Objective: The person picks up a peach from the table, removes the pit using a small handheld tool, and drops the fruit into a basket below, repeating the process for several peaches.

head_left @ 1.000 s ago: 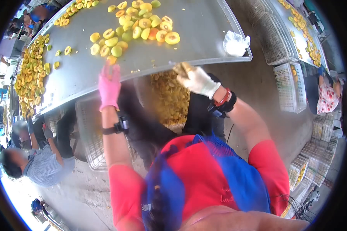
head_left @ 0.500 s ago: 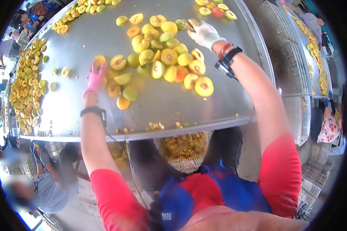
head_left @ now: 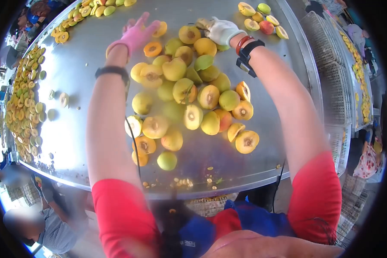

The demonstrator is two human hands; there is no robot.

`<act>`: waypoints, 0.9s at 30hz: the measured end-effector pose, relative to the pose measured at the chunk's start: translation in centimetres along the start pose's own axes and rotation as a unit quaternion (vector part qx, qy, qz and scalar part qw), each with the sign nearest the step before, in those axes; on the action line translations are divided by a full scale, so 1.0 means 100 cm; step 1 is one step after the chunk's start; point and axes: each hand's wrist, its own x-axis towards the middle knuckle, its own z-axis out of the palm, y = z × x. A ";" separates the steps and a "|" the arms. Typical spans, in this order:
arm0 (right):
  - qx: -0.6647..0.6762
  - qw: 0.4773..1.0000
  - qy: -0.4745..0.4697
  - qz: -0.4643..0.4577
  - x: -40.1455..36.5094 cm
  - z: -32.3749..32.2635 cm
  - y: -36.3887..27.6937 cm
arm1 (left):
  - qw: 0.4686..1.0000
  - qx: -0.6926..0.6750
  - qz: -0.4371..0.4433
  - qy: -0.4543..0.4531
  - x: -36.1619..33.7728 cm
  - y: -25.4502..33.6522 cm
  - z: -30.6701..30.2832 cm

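Note:
My left hand point(head_left: 135, 33), in a pink glove, reaches over the far left side of a pile of yellow peaches point(head_left: 174, 69), its fingers spread and empty. A peach half point(head_left: 160, 29) is right at its fingertips, and another cut half point(head_left: 152, 49) lies just below. My right hand point(head_left: 219, 30), in a white glove with soiled fingertips, is at the pile's far right edge, fingers stretched left beside a halved peach point(head_left: 189, 34). A yellow-green peach point(head_left: 222, 47) is partly hidden beneath this hand. Many fruits are cut open, some showing pits; a green leaf point(head_left: 204, 62) lies among them.
The fruit lies on a metal table point(head_left: 99, 86). A large heap of halves point(head_left: 23, 103) lines its left side, with a smaller group point(head_left: 262, 21) at far right. Pit bits point(head_left: 182, 182) lie near the front edge. Stacked crates point(head_left: 331, 81) stand right; a person point(head_left: 56, 228) is at lower left.
My left hand has moved away from me, from the pile's near left side to its far left. My right hand stays at the far right edge. The view has shifted, and the pile looks nearer.

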 end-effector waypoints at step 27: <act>0.209 0.973 -0.076 0.061 -0.274 0.003 -0.034 | 0.963 0.098 0.098 -0.232 -0.227 0.170 -0.025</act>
